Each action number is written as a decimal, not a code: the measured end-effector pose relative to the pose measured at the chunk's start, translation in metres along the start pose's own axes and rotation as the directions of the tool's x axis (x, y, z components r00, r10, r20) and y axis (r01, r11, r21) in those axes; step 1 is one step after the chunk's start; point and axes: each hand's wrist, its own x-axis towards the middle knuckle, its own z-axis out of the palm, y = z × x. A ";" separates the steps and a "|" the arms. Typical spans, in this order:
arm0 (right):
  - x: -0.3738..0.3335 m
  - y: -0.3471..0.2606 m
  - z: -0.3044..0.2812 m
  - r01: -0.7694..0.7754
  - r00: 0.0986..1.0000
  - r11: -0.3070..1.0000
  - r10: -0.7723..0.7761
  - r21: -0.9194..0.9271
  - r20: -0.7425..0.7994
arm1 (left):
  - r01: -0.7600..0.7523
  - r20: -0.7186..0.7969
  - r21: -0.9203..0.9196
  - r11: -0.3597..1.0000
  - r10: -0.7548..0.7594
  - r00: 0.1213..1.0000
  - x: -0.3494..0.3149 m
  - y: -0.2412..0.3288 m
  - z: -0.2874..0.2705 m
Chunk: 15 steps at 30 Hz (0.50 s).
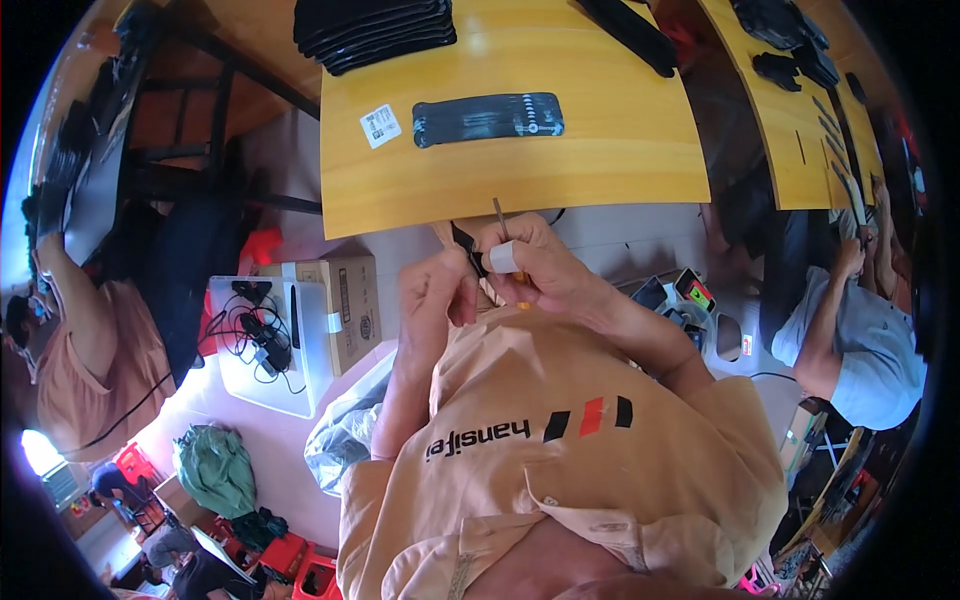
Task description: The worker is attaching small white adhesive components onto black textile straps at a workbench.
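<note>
My two hands meet in front of my chest, just off the near edge of the yellow table [600, 185]. My left hand [438, 285] is closed, its fingers pinching a small black strip-like piece [465, 240]. A slim metal tool [499, 213] sticks up from my right hand [540, 262], which is closed around it beside the black piece. The tool's kind is hidden by the fingers. White tape [504, 257] wraps one right finger. On the table lie a dark flat printed strip [488, 119] and a white label [380, 126].
A stack of black flat pieces [375, 35] and a long black piece [630, 38] lie at the table's far side. Left of me are a cardboard box [350, 310] and a clear bin [265, 350] with black cables. Other people [850, 340] work on both sides.
</note>
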 end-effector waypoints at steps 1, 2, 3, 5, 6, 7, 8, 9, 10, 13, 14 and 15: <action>0.001 0.001 -0.001 0.025 1.000 0.999 -0.025 -0.044 -0.001 | -0.081 0.026 0.281 0.956 0.077 0.997 0.002 -0.001 -0.002; 0.002 0.002 -0.002 0.050 0.999 0.995 -0.050 -0.087 -0.001 | -0.159 0.073 0.535 0.830 0.142 0.987 0.004 -0.001 -0.003; 0.003 0.003 -0.004 0.050 0.999 0.995 -0.050 -0.088 -0.002 | -0.159 0.074 0.535 0.830 0.142 0.987 0.004 0.000 -0.003; 0.005 0.005 -0.008 -0.037 0.997 0.995 0.030 0.097 0.071 | -0.106 0.097 0.490 0.865 0.067 0.993 0.004 0.005 -0.001; 0.006 0.006 -0.010 -0.034 0.997 0.995 0.028 0.096 0.069 | -0.108 0.100 0.490 0.865 0.067 0.993 0.004 0.005 -0.002; 0.005 0.008 -0.012 -0.040 0.993 0.988 0.023 0.148 0.115 | -0.079 0.106 0.438 0.895 0.036 0.994 0.002 0.005 -0.003; 0.005 0.008 -0.013 -0.048 0.987 0.979 0.016 0.198 0.161 | -0.049 0.113 0.386 0.921 0.005 0.994 0.001 0.004 -0.003; 0.003 0.006 -0.012 -0.045 0.987 0.979 0.013 0.197 0.159 | -0.051 0.117 0.385 0.921 0.006 0.993 0.000 0.002 -0.001; 0.002 0.004 -0.009 -0.028 0.989 0.990 0.008 0.135 0.150 | -0.071 0.099 0.358 0.931 0.038 0.994 0.000 0.001 -0.001; 0.006 0.009 -0.007 0.161 0.982 0.976 -0.144 -0.145 0.121 | -0.080 0.066 0.343 0.936 0.061 0.996 -0.001 -0.001 0.000; 0.006 0.012 -0.007 0.318 0.948 0.879 -0.290 -0.354 0.133 | -0.068 0.053 0.358 0.931 0.053 0.997 -0.002 -0.001 0.001; 0.004 0.011 -0.006 0.319 0.948 0.879 -0.291 -0.355 0.132 | -0.069 0.055 0.357 0.931 0.053 0.997 -0.002 -0.002 0.000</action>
